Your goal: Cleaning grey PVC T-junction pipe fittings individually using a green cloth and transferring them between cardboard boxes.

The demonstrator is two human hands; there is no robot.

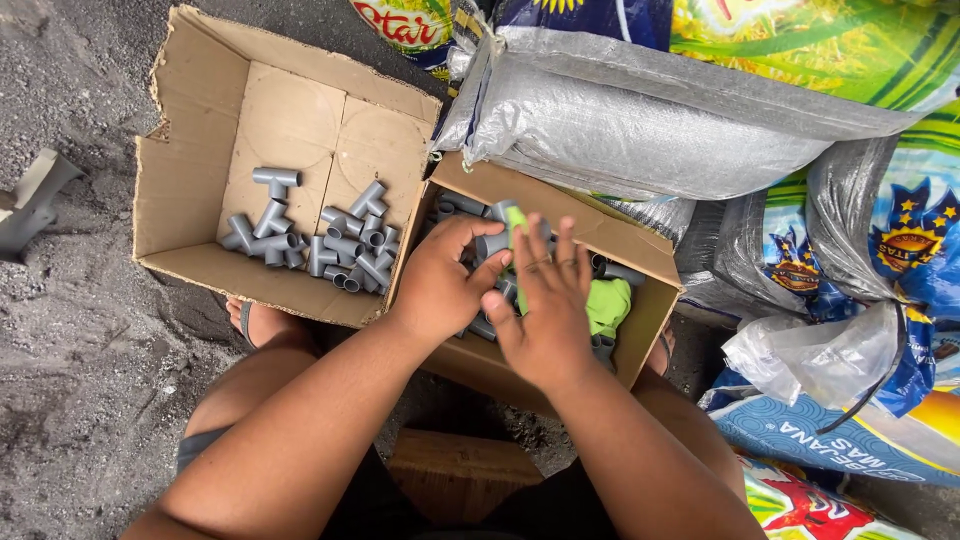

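Both my hands reach into a small cardboard box (655, 275) holding several grey plastic pipe fittings and a bright green cloth (610, 303). My left hand (440, 280) curls its fingers around a grey fitting (492, 244) near the box's middle. My right hand (548, 305) lies flat over the fittings, fingers spread, touching the green cloth, part of which shows between the two hands. A larger open cardboard box (190, 180) to the left holds a pile of grey tee-shaped fittings (320, 240).
Silver and colourful woven sacks (650, 120) crowd the top and right, with a clear plastic bag (815, 355). My sandalled foot (262, 322) rests below the large box. A wooden block (460, 470) sits between my knees. Grey gravel ground (70, 340) lies left.
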